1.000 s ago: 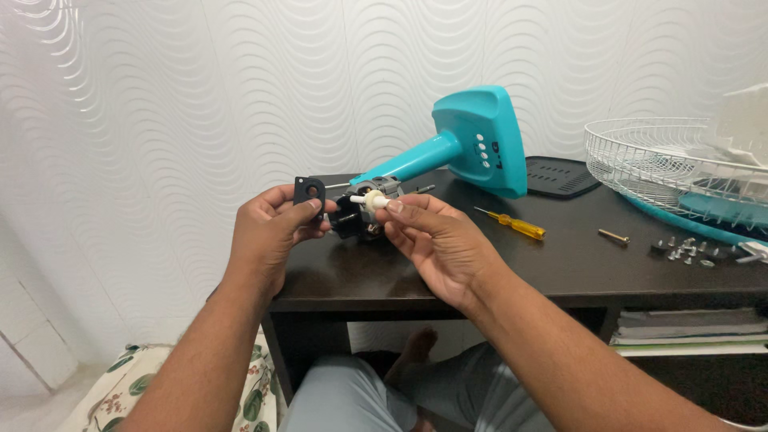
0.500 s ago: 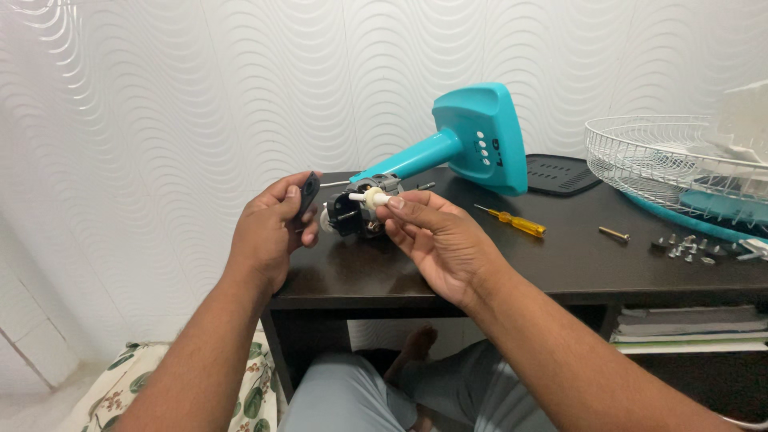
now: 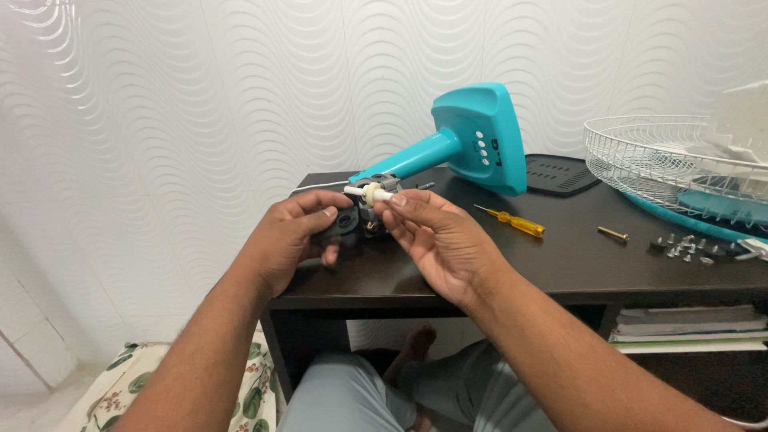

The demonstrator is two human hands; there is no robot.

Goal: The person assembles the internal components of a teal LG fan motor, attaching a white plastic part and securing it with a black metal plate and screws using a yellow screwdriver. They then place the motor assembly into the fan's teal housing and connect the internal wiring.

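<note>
Since 0.5 s ago: left hand closes further around black motor part. Right hand pinches its white shaft. Both above dark table; teal fan stand, yellow screwdriver, screws beyond.

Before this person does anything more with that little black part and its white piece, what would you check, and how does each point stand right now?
1. Left hand has firm hold of the black part: ok.
2. Right hand fingertips pinch the white piece: ok.
3. White piece seated straight: cannot tell, fingers hide the joint.
4. Yellow screwdriver within reach on the dark table: ok.
5. Loose screws gathered away from the table edge: ok.
6. Teal fan base stable: cannot tell; it lies tipped.
</note>
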